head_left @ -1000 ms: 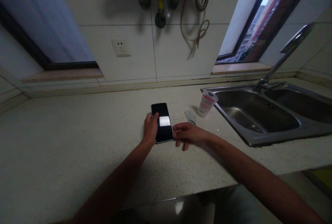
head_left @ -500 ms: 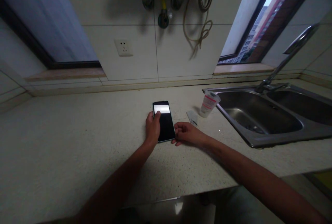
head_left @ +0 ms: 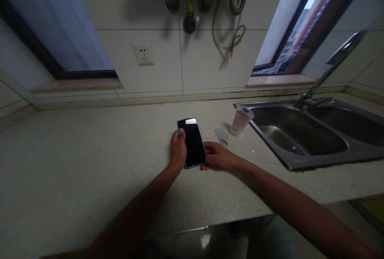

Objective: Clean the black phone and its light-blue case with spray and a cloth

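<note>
I log this site as a kitchen: a stainless double sink (head_left: pixel 300 131) with a swan-neck faucet (head_left: pixel 327 73) is set into a speckled stone bench (head_left: pixel 90 163) on my right, and a tiled wall (head_left: pixel 120 15) with a power socket (head_left: pixel 143 55) stands on the far side.

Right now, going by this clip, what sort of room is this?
Most likely a home kitchen: a stainless double sink with a swan-neck faucet, set into a speckled stone countertop against a tiled wall.
</note>
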A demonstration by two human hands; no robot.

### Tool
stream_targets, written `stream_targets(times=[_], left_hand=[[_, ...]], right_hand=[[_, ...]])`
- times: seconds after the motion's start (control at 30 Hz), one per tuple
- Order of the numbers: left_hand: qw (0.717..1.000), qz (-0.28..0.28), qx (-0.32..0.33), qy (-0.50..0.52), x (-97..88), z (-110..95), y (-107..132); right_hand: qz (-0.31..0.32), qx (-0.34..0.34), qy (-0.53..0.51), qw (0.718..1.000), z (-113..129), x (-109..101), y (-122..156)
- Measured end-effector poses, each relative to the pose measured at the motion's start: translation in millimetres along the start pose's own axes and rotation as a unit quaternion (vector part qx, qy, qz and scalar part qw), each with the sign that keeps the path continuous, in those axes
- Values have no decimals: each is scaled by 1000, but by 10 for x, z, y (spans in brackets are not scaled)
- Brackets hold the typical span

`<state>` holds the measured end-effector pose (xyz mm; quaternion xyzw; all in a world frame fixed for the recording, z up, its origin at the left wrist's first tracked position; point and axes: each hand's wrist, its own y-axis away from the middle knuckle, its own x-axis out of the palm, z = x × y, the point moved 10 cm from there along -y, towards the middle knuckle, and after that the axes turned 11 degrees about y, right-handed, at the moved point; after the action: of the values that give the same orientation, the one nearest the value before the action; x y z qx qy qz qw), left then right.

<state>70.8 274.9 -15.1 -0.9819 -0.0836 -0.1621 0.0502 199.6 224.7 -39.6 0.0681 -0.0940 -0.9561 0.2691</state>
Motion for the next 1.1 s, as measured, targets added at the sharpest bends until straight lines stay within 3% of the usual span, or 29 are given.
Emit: stream_targets(times=[0.13, 0.37, 0.63, 0.87, 1.1], left_hand=[[1000, -17, 3, 3, -38, 11, -4], [994, -8, -81, 74, -47, 177, -49], [987, 8, -105, 122, 1, 224, -104], [992, 34, -62, -107, 53, 10, -27], [978, 159, -61, -122, 303, -30, 154]], right_hand=[[15, -11, 4, 1000, 41, 19, 6], [41, -30, -24, 998, 42, 26, -8], [3, -75, -97, 992, 61, -84, -44], [-32, -84, -90, 992, 70, -189, -51], [-90, -94, -72, 989, 141, -349, -17]])
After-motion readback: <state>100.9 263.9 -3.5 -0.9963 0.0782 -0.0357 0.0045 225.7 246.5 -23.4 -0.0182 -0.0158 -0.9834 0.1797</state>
